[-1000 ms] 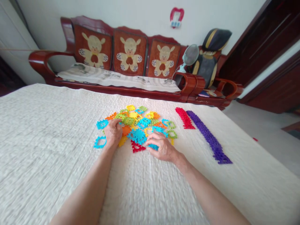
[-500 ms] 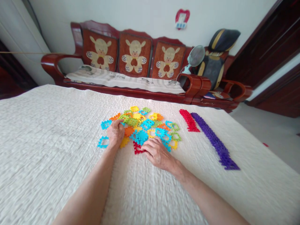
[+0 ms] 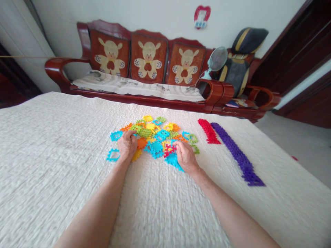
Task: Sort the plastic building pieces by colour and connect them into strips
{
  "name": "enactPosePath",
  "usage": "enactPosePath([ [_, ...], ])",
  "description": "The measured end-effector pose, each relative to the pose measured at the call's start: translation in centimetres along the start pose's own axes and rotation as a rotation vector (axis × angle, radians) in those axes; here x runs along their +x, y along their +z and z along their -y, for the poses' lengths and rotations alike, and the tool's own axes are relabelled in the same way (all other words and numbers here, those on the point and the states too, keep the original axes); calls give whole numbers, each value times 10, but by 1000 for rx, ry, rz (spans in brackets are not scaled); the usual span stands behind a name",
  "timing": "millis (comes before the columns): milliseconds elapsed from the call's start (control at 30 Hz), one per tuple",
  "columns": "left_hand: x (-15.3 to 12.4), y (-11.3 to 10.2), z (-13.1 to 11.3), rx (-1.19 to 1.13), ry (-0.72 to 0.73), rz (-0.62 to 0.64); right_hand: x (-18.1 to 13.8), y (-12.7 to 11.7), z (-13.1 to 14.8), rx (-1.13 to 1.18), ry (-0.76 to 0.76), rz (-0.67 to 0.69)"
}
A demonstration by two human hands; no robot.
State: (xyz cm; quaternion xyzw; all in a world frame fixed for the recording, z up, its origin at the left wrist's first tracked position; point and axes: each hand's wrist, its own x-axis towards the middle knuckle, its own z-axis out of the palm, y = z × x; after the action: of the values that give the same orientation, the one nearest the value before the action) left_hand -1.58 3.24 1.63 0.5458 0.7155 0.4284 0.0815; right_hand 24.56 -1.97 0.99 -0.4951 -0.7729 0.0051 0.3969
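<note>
A heap of flat plastic interlocking tiles (image 3: pixel 145 133) in blue, yellow, orange and green lies on the pale quilted cover. At the heap's left side rests my left hand (image 3: pixel 127 146), its fingers curled down among the tiles; what is under them, if anything, is hidden. My right hand (image 3: pixel 186 156) pinches a red notched tile (image 3: pixel 169 150) between thumb and fingers, over the right front of the heap. Just below it lies a solid blue tile (image 3: pixel 173 161). One blue frame tile (image 3: pixel 113 155) sits apart, left of my left hand.
Right of the heap lie a short row of overlapping red tiles (image 3: pixel 209 131) and a longer purple row (image 3: pixel 234 151). Beyond the covered surface (image 3: pixel 64 155) stand a wooden sofa (image 3: pixel 134 96) with bear cushions, a small fan (image 3: pixel 217 59) and a chair (image 3: pixel 235 75).
My right hand has moved right and slightly up, carrying the red tile off the heap's front edge. The solid blue tile is now more exposed. My left hand has barely moved.
</note>
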Motion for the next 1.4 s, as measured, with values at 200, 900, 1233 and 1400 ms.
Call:
enactPosePath([
  [200, 1, 3, 4, -6, 11, -15, -3, -6, 12, -166, 9, 20],
  [900, 1, 1, 3, 67, 10, 21, 2, -5, 37, -154, 83, -29],
  [1233, 3, 6, 15, 49, 20, 22, -24, -76, -111, -442, 386, -379],
  [1400, 4, 10, 22, 22, 76, -26, -36, -70, -138, -442, 430, -323],
])
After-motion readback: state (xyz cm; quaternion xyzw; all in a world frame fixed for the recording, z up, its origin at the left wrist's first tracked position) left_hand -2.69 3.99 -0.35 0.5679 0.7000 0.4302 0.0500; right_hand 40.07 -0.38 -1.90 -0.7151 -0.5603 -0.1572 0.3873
